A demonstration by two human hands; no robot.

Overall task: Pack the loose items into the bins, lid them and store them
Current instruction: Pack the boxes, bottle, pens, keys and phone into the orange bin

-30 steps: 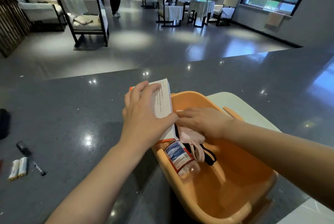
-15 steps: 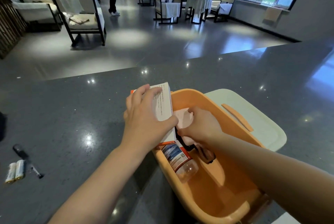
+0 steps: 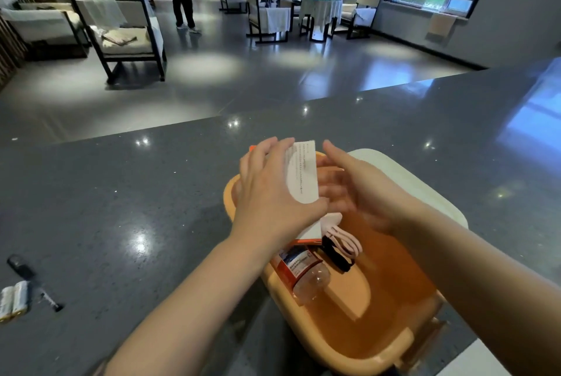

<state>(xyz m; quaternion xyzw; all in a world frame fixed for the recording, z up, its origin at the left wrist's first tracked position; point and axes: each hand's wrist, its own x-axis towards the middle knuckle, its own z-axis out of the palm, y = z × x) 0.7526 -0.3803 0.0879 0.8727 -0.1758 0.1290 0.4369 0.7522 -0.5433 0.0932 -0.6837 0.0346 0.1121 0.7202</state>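
The box [image 3: 300,175] is standing tilted in the far-left end of the bin [image 3: 364,342], the left hand [image 3: 270,193] gripping it. The right hand [image 3: 361,190] is hovering relaxed just right of it. A bottle [image 3: 303,272] and cable [image 3: 343,242] are lying inside the bin, on the worktop [image 3: 121,208].

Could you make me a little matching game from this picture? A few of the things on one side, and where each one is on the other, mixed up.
Things:
1. white box
2. clear bottle
3. two batteries
4. cream lid

Places:
a. on the grey counter, far left, outside the bin
b. lying on its side inside the orange bin
c. behind the bin, under its far edge
d. standing on end in the bin, under the left hand

Pairs: 1-d, 2-b, 3-a, 4-c
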